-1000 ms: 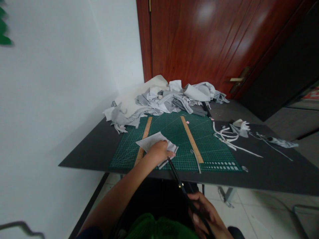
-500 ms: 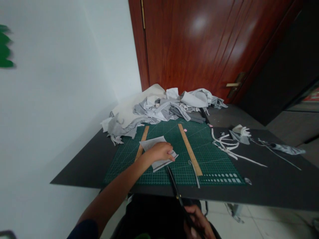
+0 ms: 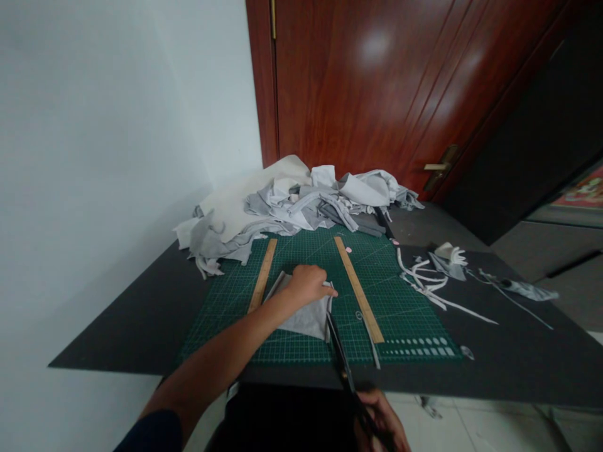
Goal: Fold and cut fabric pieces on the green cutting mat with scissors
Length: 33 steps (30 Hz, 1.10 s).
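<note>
My left hand point(image 3: 307, 282) is closed on the far edge of a small grey fabric piece point(image 3: 306, 319) that lies on the green cutting mat point(image 3: 405, 307). My right hand point(image 3: 382, 422) grips the handles of black scissors point(image 3: 343, 364) at the table's front edge. The scissor blades point up to the fabric's right edge, at or just touching it. Two wooden rulers lie on the mat, one point(image 3: 262, 276) left of the fabric and one point(image 3: 358, 289) right of it.
A heap of grey and white fabric scraps point(image 3: 301, 204) covers the back of the black table point(image 3: 509, 351). Thin cut strips point(image 3: 433, 282) lie right of the mat. A white wall stands left and a red-brown door point(image 3: 377, 81) behind.
The fabric piece has been turned and pulled nearer, now hanging down from my left hand. The scissors have moved forward, their tips reaching the fabric's right edge.
</note>
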Tool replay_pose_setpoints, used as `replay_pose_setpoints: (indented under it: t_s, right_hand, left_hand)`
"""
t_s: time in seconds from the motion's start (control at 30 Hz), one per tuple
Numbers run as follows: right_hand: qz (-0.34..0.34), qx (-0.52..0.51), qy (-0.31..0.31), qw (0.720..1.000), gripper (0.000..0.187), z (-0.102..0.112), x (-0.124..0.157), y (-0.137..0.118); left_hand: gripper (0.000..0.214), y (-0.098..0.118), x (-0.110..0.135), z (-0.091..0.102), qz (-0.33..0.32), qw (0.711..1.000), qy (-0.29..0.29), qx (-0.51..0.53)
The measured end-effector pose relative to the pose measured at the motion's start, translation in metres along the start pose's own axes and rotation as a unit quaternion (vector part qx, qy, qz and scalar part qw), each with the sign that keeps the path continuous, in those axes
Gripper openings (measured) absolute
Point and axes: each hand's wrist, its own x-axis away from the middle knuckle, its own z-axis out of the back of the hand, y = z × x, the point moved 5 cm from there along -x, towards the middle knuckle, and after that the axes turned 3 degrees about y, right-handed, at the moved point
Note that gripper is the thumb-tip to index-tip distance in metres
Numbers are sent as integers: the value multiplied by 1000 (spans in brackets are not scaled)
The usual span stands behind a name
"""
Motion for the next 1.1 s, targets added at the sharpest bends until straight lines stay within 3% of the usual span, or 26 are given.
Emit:
replay_pose_setpoints:
  t_s: [0.13, 0.27, 0.4, 0.53, 0.6, 0.7, 0.8, 0.9, 1.0, 1.1]
  right_hand:
    - [2, 30, -10, 1000, 65, -8, 12, -13]
    - [-27, 62, -17, 998, 64, -19, 25, -25]
    - [-45, 87, 49, 994, 58, -26, 37, -35]
    - [-86, 81, 117, 986, 58, -29, 46, -40]
    - [-85, 74, 129, 985, 58, -30, 47, -41]
    - [-77, 46, 137, 986, 55, -29, 48, -40]
    - [-84, -4, 129, 988, 53, -28, 48, -37]
    - [-85, -33, 119, 989, 53, -25, 49, -35]
    - [-78, -41, 100, 991, 49, -20, 51, -32]
    - [-71, -56, 97, 991, 48, -14, 55, -28]
  left_hand:
    - [31, 2, -3, -9, -63, 995, 21, 71]
    - [29, -4, -8, -11, -17, 993, 8, 119]
    - [30, -8, -7, -4, -7, 991, -11, 133]
    - [30, -7, 1, 2, -73, 983, -71, 155]
    - [43, -2, 6, 4, -105, 981, -79, 140]
    - [62, 7, 11, 3, -83, 991, -48, 94]
    - [60, 17, 12, 2, -61, 996, 10, 60]
    - [38, 29, 11, -3, -133, 988, 33, 69]
    - [21, 38, 13, -9, -230, 963, -1, 141]
    - [14, 39, 12, -13, -248, 947, -22, 204]
